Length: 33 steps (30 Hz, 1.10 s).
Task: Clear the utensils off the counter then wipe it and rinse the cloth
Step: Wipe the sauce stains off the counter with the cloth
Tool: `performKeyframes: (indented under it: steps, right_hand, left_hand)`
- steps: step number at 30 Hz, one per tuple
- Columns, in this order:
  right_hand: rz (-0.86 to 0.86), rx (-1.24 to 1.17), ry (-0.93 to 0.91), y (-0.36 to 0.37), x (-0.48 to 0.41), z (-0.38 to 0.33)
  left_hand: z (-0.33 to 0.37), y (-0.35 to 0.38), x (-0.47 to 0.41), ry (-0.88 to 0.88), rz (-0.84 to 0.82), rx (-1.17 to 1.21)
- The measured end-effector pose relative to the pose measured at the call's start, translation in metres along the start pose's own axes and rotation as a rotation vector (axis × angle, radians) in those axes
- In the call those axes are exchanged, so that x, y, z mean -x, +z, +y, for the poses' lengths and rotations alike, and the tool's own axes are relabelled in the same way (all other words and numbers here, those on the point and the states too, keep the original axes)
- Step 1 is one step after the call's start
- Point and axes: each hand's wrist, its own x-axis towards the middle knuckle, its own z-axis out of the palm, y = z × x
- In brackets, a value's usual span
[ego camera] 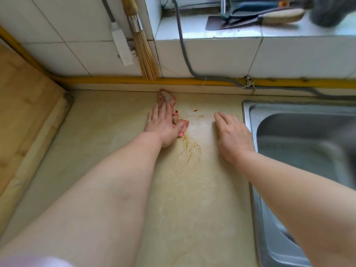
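Wiping stage. The left hand, fingers flat, presses the cloth onto the counter. The right hand rests flat beside the sink. No utensils visible. Orange streaks remain, and rinsing is still ahead.

From where I stand, the small grey cloth with a pink frilled edge lies mostly under the flat left hand; only its far end and a strip by the thumb show. The stainless steel sink runs off the right and bottom edges, and a grey smear over its basin is too blurred to name. A dark grey blur fills the top right corner. The bamboo whisk broom loses its handle at the top edge, and the pale wooden board is cut off at the left. A pinkish-white blur in the bottom left corner cannot be made out.
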Motion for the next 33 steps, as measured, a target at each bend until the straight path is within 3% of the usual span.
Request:
performKeyframes:
  steps: [12,20,33]
  right_hand:
    - [0.055,-0.002,0.091,-0.004,0.02,0.022]
    - [0.051,-0.017,0.092,-0.005,0.04,-0.007]
    - [-0.041,0.02,0.212,0.003,0.076,-0.054]
  left_hand:
    - [0.061,0.009,0.01,0.323,-0.015,-0.069]
    - [0.06,0.022,0.06,0.401,-0.061,-0.125]
    - [-0.009,0.034,0.108,0.025,-0.061,-0.045]
